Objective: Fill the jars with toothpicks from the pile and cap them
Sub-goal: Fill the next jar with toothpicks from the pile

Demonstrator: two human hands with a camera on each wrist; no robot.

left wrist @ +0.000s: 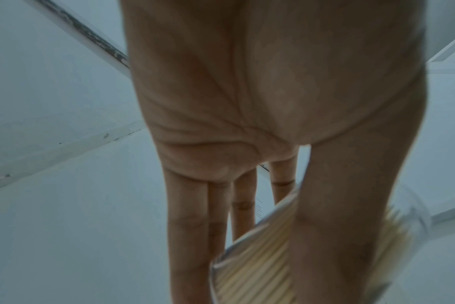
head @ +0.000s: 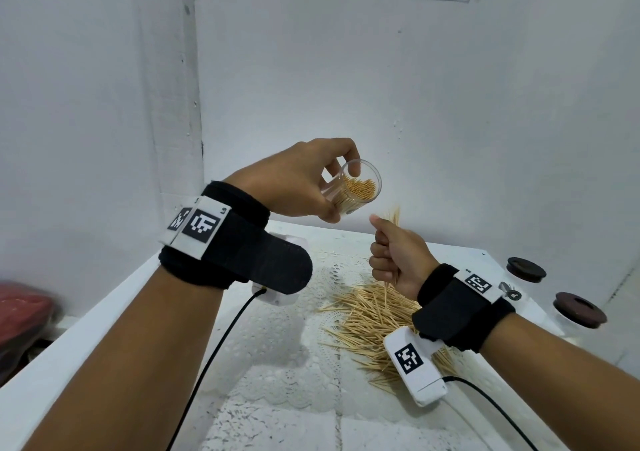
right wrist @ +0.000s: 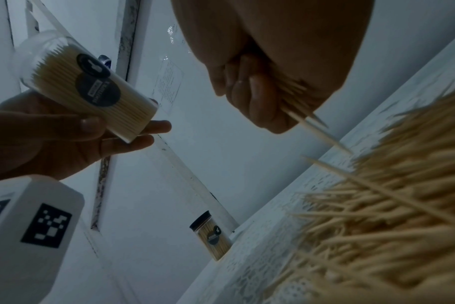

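A person's left hand grips a clear jar, tilted with its open mouth facing down-right, already holding many toothpicks. Just below that mouth, the right hand clenches a bundle of toothpicks, tips pointing up at it, above the pile on the table.

Three jars, one toothpick pile

Clear jar tilted, uncapped, partly filled — loose toothpick pile on the table below.
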